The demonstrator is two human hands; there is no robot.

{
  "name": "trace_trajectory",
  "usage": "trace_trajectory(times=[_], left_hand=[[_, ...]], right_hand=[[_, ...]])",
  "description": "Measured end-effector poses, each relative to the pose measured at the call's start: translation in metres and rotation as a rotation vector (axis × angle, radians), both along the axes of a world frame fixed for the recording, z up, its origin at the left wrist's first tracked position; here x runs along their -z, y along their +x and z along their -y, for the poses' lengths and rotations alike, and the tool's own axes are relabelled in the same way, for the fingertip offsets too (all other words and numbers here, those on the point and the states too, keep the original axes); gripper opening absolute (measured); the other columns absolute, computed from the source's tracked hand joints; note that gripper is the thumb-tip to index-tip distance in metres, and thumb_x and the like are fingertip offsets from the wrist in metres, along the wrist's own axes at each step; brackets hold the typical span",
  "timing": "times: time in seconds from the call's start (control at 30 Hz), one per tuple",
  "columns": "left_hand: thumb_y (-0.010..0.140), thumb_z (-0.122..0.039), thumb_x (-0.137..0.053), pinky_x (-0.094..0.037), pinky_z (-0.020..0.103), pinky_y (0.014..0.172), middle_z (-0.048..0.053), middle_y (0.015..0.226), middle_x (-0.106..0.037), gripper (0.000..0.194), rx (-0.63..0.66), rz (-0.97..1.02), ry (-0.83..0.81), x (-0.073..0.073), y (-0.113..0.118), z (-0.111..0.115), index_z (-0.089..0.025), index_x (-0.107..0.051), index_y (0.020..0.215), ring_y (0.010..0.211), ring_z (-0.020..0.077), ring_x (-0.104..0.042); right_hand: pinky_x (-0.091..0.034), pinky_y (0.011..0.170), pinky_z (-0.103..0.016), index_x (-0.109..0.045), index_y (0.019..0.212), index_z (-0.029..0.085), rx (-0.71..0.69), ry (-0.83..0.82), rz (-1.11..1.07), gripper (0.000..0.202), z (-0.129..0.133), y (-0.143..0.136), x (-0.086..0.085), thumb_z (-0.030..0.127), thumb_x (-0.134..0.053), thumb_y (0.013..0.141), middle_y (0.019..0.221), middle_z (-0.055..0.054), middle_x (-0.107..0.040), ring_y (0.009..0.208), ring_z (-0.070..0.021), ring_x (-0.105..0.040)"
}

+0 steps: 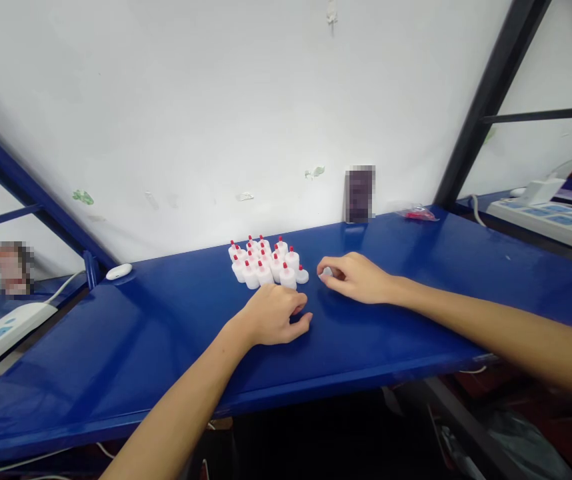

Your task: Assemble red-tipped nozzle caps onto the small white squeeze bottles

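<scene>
Several small white squeeze bottles (265, 273) with red tips stand upright in a close group on the blue table. At the group's right edge sits a low white cap (303, 275) with a red tip. My left hand (279, 315) rests on the table just in front of the bottles, fingers curled and thumb apart, with nothing visible between them. Right of the cap, my right hand (353, 277) pinches a small white piece (327, 273) between thumb and fingers, close to the tabletop. The fingers hide most of that piece.
Against the wall leans a blurred dark rectangle (360, 195). A clear bag with red bits (419, 213) lies at the back right. A white oval case (119, 271) is at the back left. Metal posts rise at both ends, with power strips (11, 327) beyond them.
</scene>
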State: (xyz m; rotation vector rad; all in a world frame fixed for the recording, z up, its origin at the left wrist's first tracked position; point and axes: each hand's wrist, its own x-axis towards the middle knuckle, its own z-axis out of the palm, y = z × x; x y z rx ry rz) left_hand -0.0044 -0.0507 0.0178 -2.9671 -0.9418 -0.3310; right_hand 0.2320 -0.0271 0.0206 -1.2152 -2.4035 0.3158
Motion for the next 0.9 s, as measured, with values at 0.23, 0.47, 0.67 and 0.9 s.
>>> trace_trajectory(times=[0.23,0.47,0.67,0.9], left_hand=[[0.084,-0.019,-0.05,-0.03,0.028,0.055,0.0,0.068,-0.064,0.014,0.014,-0.017,-0.045,-0.002,0.002,0.001,-0.018,-0.053,0.07,0.059,0.015,-0.056],[0.082,-0.023,-0.055,-0.03,0.028,0.053,-0.001,0.067,-0.062,0.01,0.029,-0.042,0.013,0.0,0.003,0.002,-0.019,-0.051,0.074,0.056,0.0144,-0.055],[0.094,-0.026,-0.045,-0.036,0.027,0.057,0.001,0.072,-0.066,0.015,-0.009,0.107,0.153,0.004,0.001,-0.003,-0.019,-0.056,0.086,0.061,0.0161,-0.06],[0.094,-0.025,-0.045,-0.039,0.026,0.057,0.002,0.071,-0.068,0.016,0.013,0.172,0.231,0.002,0.001,-0.003,-0.018,-0.056,0.085,0.06,0.0155,-0.061]], right_hand=[[-0.038,0.082,-0.039,-0.06,0.11,0.017,0.174,0.046,0.098,0.046,-0.015,0.013,0.0,0.058,-0.051,0.093,0.056,0.004,-0.056,0.062,-0.0198,-0.054],[-0.042,0.083,-0.04,-0.06,0.115,0.015,0.012,0.166,0.156,0.039,-0.021,0.016,0.009,0.046,-0.056,0.091,0.106,-0.013,-0.065,0.096,-0.0284,-0.059],[-0.04,0.086,-0.039,-0.06,0.1,0.018,-0.192,0.171,0.124,0.017,-0.007,0.003,0.01,0.03,-0.05,0.096,0.098,-0.007,-0.067,0.088,-0.0221,-0.06],[-0.04,0.086,-0.041,-0.056,0.127,0.017,-0.106,0.273,0.238,0.04,0.0,0.007,-0.001,0.037,-0.056,0.092,0.124,-0.014,-0.062,0.104,-0.0296,-0.061]])
